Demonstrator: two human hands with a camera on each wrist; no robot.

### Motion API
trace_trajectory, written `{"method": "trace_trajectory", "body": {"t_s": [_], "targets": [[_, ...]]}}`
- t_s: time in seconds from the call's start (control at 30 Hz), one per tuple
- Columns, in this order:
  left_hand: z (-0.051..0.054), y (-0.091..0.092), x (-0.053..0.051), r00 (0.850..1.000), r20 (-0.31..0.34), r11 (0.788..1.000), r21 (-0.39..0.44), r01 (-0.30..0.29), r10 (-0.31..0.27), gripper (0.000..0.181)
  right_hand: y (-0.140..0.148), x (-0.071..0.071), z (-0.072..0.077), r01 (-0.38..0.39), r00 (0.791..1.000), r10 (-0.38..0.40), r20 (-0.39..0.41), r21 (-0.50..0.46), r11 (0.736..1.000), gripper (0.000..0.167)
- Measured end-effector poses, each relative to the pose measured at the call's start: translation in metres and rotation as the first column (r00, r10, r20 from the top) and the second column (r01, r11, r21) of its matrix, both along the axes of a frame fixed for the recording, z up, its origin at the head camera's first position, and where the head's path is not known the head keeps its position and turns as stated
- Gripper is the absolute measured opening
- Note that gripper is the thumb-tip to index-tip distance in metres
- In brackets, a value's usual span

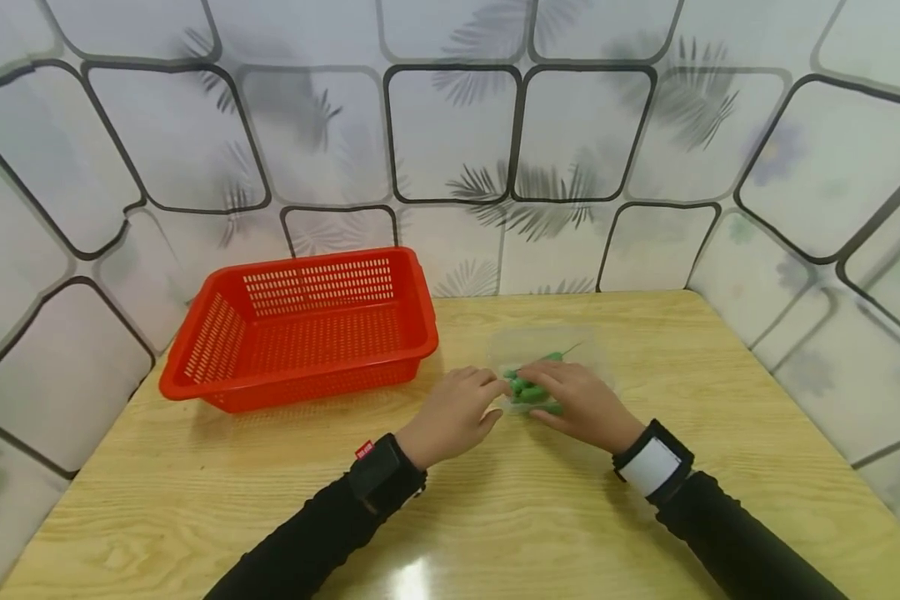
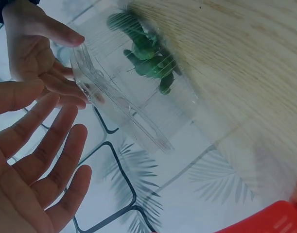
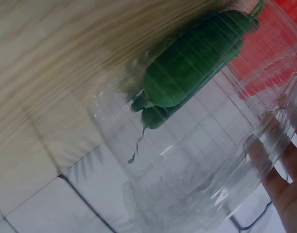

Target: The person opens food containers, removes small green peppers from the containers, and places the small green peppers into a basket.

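A clear plastic box (image 1: 513, 340) stands on the table right of centre, with several green, cucumber-like vegetables (image 1: 528, 392) in its bottom. Two larger green ones (image 3: 192, 63) show through its wall in the right wrist view; one has a thin curling stem. My right hand (image 1: 581, 404) lies over the box's rim. In the left wrist view its thumb touches a corner of the rim (image 2: 119, 97), its fingers extended above the box. My left hand (image 1: 453, 417) is at the box's left side, fingers spread and palm bare, holding nothing. Whether it touches the box I cannot tell.
A red slotted plastic basket (image 1: 300, 379) stands on the left of the wooden table (image 1: 270, 492). Patterned white walls (image 1: 450, 133) enclose the table at the back and on both sides. A black watch-like band (image 1: 386, 475) is on my left wrist.
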State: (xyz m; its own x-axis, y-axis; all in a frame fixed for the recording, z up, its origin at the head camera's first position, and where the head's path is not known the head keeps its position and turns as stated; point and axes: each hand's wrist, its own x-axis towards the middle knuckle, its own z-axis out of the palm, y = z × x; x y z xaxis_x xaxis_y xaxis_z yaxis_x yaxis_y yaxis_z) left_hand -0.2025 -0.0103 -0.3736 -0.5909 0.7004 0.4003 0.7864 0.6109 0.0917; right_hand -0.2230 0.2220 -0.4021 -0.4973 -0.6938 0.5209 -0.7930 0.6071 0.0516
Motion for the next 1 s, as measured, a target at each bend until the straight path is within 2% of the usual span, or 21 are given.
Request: {"method": "trace_trajectory", "body": {"t_s": [0.17,0.3,0.47,0.6,0.67,0.77,0.87,1.0], "targets": [[0.0,-0.007,0.002,1.0,-0.013,1.0,-0.02,-0.004,0.004,0.013,-0.018,0.012,0.001,-0.02,1.0,0.021,-0.016,0.031,0.999,0.066],[-0.002,-0.012,0.002,0.999,-0.011,0.997,-0.059,-0.044,0.043,0.016,-0.024,0.017,0.003,-0.019,0.998,0.022,-0.058,0.043,0.999,0.06],[-0.005,-0.016,0.002,0.989,0.065,0.987,-0.099,-0.126,0.133,0.02,-0.023,0.017,0.004,-0.018,0.997,0.023,-0.075,0.07,0.997,0.049],[-0.006,-0.016,-0.001,0.969,0.139,0.975,-0.126,-0.186,0.203,0.024,-0.02,0.017,0.008,-0.004,0.998,0.01,-0.056,0.096,0.995,0.047],[-0.006,-0.016,-0.002,0.959,0.188,0.973,-0.134,-0.189,0.213,0.027,-0.019,0.017,0.01,0.003,0.999,0.001,-0.04,0.101,0.995,0.047],[-0.008,-0.016,-0.004,0.927,0.307,0.974,-0.142,-0.178,0.215,0.032,-0.021,0.019,0.012,-0.007,1.0,0.009,-0.017,0.089,0.996,0.048],[-0.012,-0.015,-0.007,0.879,0.425,0.975,-0.143,-0.171,0.216,0.034,-0.028,0.02,0.012,-0.048,0.999,0.049,-0.01,0.084,0.995,0.044],[-0.017,-0.014,-0.013,0.812,0.542,0.976,-0.111,-0.186,0.216,0.032,-0.039,0.018,0.01,-0.088,0.996,0.089,-0.014,0.093,0.992,0.027]]}}
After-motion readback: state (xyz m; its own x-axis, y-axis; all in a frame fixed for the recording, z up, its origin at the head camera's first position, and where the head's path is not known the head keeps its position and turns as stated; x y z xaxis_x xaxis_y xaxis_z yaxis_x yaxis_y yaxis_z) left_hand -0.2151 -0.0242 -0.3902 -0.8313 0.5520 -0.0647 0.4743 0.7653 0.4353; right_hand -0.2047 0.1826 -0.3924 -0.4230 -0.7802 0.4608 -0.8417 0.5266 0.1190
